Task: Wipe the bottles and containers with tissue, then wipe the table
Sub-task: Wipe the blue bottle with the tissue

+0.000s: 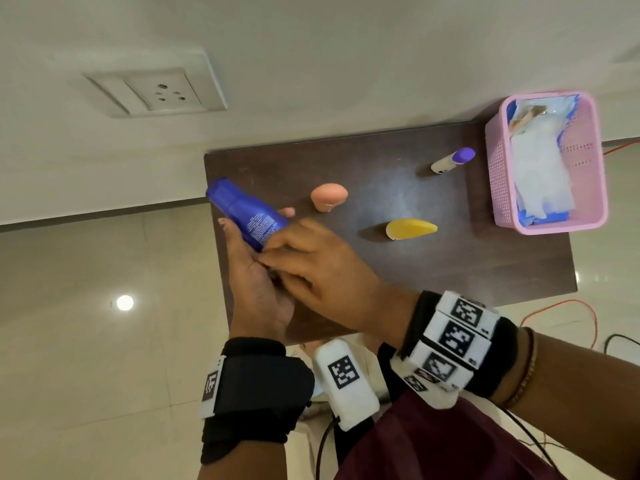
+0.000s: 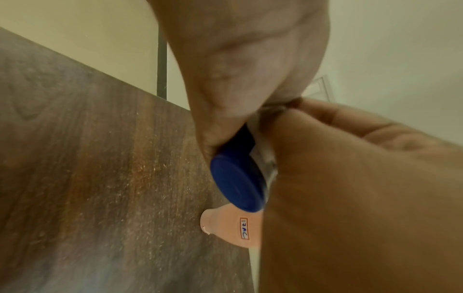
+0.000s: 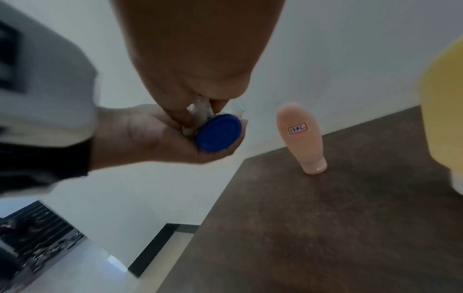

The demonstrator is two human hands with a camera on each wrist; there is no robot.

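Note:
My left hand (image 1: 242, 261) grips a blue bottle (image 1: 246, 211), tilted with its cap up and to the left, over the left edge of the dark wooden table (image 1: 450, 271). My right hand (image 1: 304, 252) pinches a crumpled white tissue (image 3: 198, 111) against the bottle's lower part. In the head view the tissue is hidden between the hands. The left wrist view shows the bottle's round base (image 2: 236, 182) with the tissue (image 2: 269, 158) beside it.
On the table stand a peach bottle (image 1: 329, 196), a yellow bottle (image 1: 410, 228) and a white bottle with a purple cap (image 1: 452, 160). A pink basket (image 1: 588, 216) holding tissues sits at the right end. Cables lie on the floor to the right.

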